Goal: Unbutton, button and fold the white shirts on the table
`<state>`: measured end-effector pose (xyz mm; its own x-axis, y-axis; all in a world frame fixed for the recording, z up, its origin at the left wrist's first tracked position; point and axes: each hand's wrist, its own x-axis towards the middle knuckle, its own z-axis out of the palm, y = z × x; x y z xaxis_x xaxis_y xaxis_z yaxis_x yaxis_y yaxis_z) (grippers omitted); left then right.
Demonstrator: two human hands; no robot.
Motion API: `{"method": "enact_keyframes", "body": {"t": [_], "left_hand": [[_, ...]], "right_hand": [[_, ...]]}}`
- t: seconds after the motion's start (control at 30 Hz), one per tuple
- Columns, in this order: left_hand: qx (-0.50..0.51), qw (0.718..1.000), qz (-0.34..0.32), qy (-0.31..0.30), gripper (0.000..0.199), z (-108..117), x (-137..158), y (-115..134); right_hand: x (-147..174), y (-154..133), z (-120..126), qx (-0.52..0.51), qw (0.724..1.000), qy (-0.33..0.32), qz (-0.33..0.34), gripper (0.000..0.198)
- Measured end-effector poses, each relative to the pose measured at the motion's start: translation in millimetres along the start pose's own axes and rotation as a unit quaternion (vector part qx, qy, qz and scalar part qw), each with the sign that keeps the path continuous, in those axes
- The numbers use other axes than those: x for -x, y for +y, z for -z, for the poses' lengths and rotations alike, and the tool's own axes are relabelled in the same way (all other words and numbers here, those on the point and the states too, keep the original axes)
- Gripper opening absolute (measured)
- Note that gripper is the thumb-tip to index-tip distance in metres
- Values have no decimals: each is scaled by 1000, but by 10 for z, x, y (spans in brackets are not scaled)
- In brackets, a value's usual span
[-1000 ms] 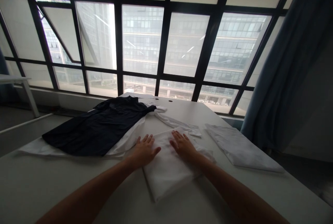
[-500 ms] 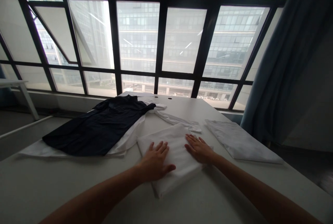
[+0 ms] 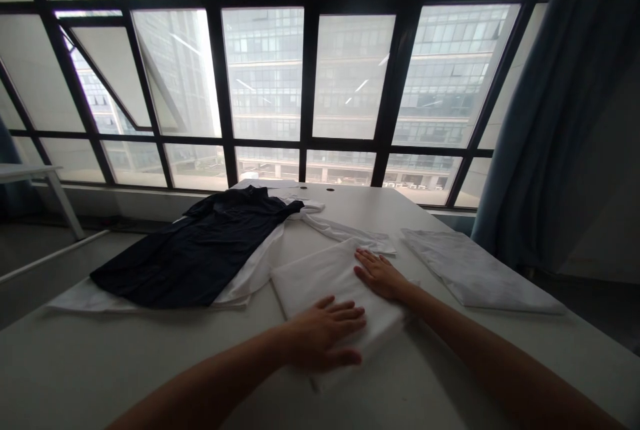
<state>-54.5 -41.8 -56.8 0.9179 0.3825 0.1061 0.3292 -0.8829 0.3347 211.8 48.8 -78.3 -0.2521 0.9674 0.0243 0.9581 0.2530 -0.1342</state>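
Observation:
A folded white garment [image 3: 320, 277] lies on the white table [image 3: 100, 363] in front of me. My left hand [image 3: 323, 337] rests flat on its near part, fingers spread and pointing right. My right hand [image 3: 381, 275] lies flat on its far right edge, fingers apart. Neither hand grips anything. Left of the folded piece, a dark navy shirt [image 3: 200, 250] is spread over another white garment [image 3: 250, 277], whose sleeve [image 3: 350, 235] trails to the right behind the folded piece.
A second folded white cloth [image 3: 475, 270] lies at the right side of the table. A blue curtain [image 3: 560, 117] hangs at the right. Large windows [image 3: 310, 83] stand behind the table. Another white table [image 3: 30, 173] shows at the far left.
My left hand has slid toward me and to the right across the folded garment. My right hand has moved right to its far edge. The folded piece has shifted slightly.

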Motion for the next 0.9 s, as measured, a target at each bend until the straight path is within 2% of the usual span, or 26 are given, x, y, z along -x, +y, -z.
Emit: {"method": "enact_keyframes", "body": {"t": [0.07, 0.17, 0.23, 0.33, 0.43, 0.57, 0.63, 0.7, 0.77, 0.83, 0.9], "left_hand": [[-24, 997, 73, 31, 59, 81, 11, -187], [-76, 967, 233, 70, 56, 189, 76, -522], [-84, 958, 269, 61, 54, 225, 130, -690], [-93, 959, 261, 58, 53, 233, 164, -777], [-122, 953, 271, 65, 52, 236, 134, -717], [-165, 945, 276, 55, 49, 280, 107, -538], [-176, 943, 279, 38, 48, 310, 121, -407], [-175, 942, 285, 17, 45, 335, 141, -243], [-170, 940, 295, -6, 45, 349, 148, -61], [-171, 935, 311, -26, 46, 353, 129, 105], [-174, 931, 318, -32, 46, 349, 82, 213]], "right_hand": [[23, -51, 10, 26, 999, 29, -17, 67], [160, -250, -17, 43, 997, 57, -43, 64], [296, -404, -61, 21, 998, 37, -39, 64], [463, -548, -114, -15, 1000, 15, -3, 70], [483, -509, -94, -27, 999, 28, 36, 70], [341, -244, 21, -2, 994, 51, 100, 61], [277, -103, 75, 45, 993, 92, 62, 56], [249, -8, 103, 94, 985, 141, -18, 53], [260, 20, 97, 119, 976, 162, -84, 55], [295, -14, 60, 105, 976, 129, -142, 62], [329, -83, 8, 63, 978, 65, -186, 71]]}}
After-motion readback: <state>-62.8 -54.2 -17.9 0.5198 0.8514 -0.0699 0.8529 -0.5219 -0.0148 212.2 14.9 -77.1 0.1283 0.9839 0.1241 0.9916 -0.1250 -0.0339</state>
